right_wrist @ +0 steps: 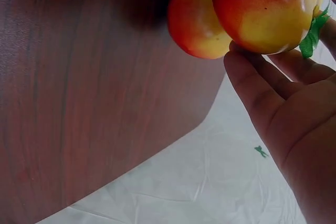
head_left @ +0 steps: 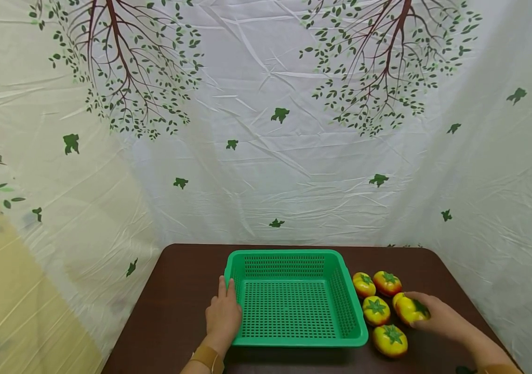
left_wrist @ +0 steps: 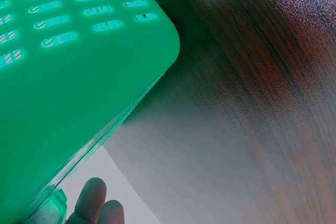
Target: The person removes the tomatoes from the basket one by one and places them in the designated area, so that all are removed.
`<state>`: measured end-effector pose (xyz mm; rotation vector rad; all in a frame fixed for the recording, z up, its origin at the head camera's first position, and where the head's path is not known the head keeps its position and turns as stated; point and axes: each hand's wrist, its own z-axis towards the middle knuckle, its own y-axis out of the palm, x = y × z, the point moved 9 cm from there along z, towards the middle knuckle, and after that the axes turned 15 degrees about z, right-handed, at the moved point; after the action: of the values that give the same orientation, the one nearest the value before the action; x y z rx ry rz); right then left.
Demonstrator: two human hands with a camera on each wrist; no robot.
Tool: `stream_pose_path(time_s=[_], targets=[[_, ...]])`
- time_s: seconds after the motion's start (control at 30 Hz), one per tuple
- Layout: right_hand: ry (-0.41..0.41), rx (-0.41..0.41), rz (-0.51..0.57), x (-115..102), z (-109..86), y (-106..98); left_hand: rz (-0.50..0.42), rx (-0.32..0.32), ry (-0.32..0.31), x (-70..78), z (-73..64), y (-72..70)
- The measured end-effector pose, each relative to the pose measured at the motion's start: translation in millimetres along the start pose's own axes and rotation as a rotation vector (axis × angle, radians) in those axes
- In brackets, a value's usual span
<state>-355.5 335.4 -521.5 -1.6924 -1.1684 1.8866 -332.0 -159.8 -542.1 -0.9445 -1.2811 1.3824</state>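
Note:
A green plastic basket point(head_left: 289, 306) with a perforated floor stands on the table. My left hand point(head_left: 224, 314) touches its left rim with the fingers straight; in the left wrist view two fingertips point(left_wrist: 92, 198) show beside the rim. On the right, my right hand point(head_left: 441, 317) holds a yellow-red persimmon point(head_left: 408, 310) between thumb and fingers. The right wrist view shows this persimmon point(right_wrist: 262, 14) with its green leafy cap turned toward the palm. Another persimmon point(right_wrist: 194, 19) is right behind it, partly hidden; whether they touch I cannot tell.
Several more persimmons, among them a front one point(head_left: 389, 341) and a back one point(head_left: 387, 283), lie along the basket's right side. The dark brown table point(head_left: 177, 291) has rounded far corners. A white curtain point(head_left: 256, 171) with tree and leaf prints hangs behind it.

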Motion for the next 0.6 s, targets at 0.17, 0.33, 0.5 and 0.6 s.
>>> stream_pose_path(time_s=[0.17,0.33,0.5,0.6], targets=[[0.004,-0.001,0.003,7.5,-0.5,4.9,-0.008,-0.001,-0.002,-0.1,0.7,0.8],[-0.012,-0.022,0.008,14.4,-1.0,10.2,-0.004,-0.007,-0.006,0.1,1.6,1.1],[-0.016,-0.034,0.006,19.2,-0.6,12.8,-0.006,-0.015,-0.011,-0.1,2.3,2.4],[-0.012,-0.043,-0.001,22.4,-0.6,15.1,-0.007,-0.019,-0.01,0.0,1.9,2.1]])
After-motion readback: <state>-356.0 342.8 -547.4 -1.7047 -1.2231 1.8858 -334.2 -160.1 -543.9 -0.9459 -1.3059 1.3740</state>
